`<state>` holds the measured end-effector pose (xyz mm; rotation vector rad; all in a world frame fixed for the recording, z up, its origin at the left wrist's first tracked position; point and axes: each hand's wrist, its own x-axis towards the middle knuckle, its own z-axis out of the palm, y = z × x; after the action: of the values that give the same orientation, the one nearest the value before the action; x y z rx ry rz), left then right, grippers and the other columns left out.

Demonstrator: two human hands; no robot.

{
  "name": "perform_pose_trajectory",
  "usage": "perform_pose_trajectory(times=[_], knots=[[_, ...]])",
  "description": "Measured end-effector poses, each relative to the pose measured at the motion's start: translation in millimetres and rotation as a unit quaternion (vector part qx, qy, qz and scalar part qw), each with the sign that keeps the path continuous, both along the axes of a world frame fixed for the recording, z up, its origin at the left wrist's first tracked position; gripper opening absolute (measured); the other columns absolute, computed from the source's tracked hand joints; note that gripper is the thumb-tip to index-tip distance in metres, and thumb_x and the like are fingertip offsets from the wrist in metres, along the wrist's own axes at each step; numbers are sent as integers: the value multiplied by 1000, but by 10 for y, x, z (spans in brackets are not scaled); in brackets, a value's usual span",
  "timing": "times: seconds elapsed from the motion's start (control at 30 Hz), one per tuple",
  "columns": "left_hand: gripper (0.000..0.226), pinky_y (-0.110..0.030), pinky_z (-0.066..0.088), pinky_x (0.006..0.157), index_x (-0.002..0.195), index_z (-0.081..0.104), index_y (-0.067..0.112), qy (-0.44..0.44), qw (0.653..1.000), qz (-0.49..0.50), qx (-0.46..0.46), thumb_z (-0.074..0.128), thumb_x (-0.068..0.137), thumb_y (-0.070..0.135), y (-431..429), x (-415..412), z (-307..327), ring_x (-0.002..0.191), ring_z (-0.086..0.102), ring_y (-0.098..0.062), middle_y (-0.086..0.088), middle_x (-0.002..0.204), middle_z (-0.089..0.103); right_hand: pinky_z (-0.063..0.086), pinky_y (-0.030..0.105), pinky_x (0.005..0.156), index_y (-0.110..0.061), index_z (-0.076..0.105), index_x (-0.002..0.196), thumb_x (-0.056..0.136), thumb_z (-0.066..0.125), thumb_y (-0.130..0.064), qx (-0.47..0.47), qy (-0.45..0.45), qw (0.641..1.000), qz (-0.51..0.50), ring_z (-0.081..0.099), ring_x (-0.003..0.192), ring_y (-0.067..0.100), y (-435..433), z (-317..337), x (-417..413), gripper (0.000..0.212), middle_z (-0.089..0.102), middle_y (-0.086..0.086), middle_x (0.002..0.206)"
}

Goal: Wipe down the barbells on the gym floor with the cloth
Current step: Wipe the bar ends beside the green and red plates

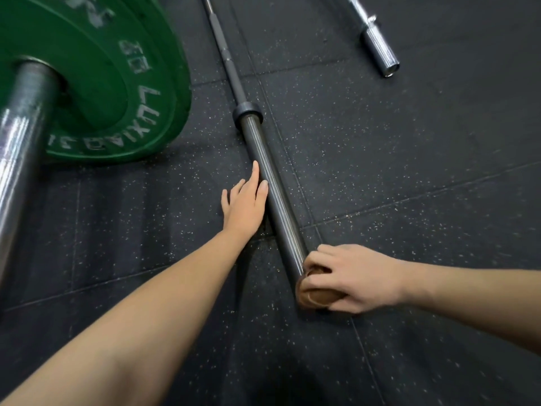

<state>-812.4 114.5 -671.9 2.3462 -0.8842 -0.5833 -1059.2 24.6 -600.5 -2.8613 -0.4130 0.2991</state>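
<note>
A dark grey barbell lies on the black rubber floor, running from the top centre down to the middle. Its near sleeve end is wrapped in a brown cloth. My right hand grips that cloth around the sleeve's tip. My left hand lies flat with straight fingers against the left side of the sleeve, further up. A collar marks where the sleeve meets the thin shaft.
A loaded barbell with a green plate and chrome sleeve stands at the left. A chrome bar end lies at the top right. Speckled floor mats spread between them.
</note>
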Motion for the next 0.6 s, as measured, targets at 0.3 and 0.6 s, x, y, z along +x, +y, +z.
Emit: perform_pose_trajectory(times=[0.3, 0.6], knots=[[72, -53, -7, 126, 161, 4, 45, 67, 995, -3, -68, 36, 101, 67, -287, -125, 28, 158, 2, -21, 3, 170, 17, 48, 36, 89, -35, 60, 116, 89, 68, -46, 98, -111, 857, -493, 60, 103, 22, -1049, 132, 344, 30, 50, -5, 112], [116, -45, -10, 126, 163, -3, 34, 44, 996, -7, -82, 55, 78, 86, -708, -194, 42, 157, -4, -8, 12, 170, 4, 43, 31, 91, -35, 63, 113, 88, 70, -46, 169, -122, 840, -501, 56, 104, 17, -1503, 125, 1171, 29, 57, -1, 110]])
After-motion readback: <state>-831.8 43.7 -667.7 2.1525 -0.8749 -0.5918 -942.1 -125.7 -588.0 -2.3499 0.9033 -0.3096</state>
